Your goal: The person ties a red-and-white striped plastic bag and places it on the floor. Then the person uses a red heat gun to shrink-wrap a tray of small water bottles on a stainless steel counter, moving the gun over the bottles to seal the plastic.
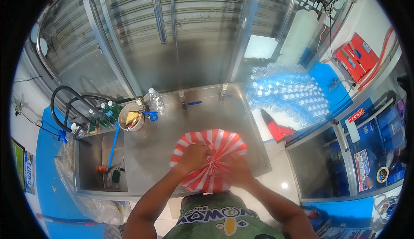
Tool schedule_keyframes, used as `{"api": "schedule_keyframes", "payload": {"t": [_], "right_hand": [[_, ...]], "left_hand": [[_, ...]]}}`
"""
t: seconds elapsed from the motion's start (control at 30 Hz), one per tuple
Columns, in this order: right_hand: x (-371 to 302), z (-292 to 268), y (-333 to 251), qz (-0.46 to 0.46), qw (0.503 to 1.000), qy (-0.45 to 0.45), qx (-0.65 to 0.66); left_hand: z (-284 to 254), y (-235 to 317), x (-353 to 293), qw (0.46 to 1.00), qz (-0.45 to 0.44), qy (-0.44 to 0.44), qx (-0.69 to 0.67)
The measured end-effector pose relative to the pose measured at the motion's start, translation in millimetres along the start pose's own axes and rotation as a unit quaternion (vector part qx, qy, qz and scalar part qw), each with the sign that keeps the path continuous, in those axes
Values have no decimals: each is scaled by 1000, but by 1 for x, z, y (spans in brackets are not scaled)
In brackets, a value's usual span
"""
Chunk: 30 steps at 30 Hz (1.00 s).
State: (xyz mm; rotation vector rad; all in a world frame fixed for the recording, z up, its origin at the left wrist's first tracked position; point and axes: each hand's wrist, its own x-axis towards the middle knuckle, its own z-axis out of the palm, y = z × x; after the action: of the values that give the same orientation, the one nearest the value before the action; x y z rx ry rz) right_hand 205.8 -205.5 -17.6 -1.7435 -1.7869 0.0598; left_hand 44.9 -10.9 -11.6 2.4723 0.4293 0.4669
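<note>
A red and white striped plastic bag [224,143] sits rounded and full near the front edge of the steel counter. Its top is bunched into a twisted knot in the middle, with folds fanning outward. From the left, my left hand [196,156] curls its fingers on the bag beside the knot. My right hand [236,171] is closed on the bag's gathered plastic from the right, its fingertips partly lost in the folds. What the bag contains is hidden.
The steel counter [151,153] has a sink [97,153] at left with a blue-handled brush [114,146]. Behind stand a tub [137,124] and a clear bottle [157,101]. Wrapped water bottles [284,92] and a red heat gun [278,129] lie at right.
</note>
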Motion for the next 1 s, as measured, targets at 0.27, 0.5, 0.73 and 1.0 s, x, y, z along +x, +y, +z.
{"api": "schedule_keyframes", "payload": {"t": [0.27, 0.5, 0.73, 1.0], "right_hand": [[13, 34, -28, 156, 971, -180, -7], [21, 23, -4, 107, 963, -247, -17], [40, -3, -1, 46, 973, -227, -15], [65, 24, -9, -136, 948, -199, -207]], "left_hand": [[14, -15, -33, 991, -85, 73, -73], [25, -16, -33, 988, -59, 130, -51], [17, 1, -49, 987, -97, 129, 29], [48, 51, -125, 968, -180, 123, 126]]}}
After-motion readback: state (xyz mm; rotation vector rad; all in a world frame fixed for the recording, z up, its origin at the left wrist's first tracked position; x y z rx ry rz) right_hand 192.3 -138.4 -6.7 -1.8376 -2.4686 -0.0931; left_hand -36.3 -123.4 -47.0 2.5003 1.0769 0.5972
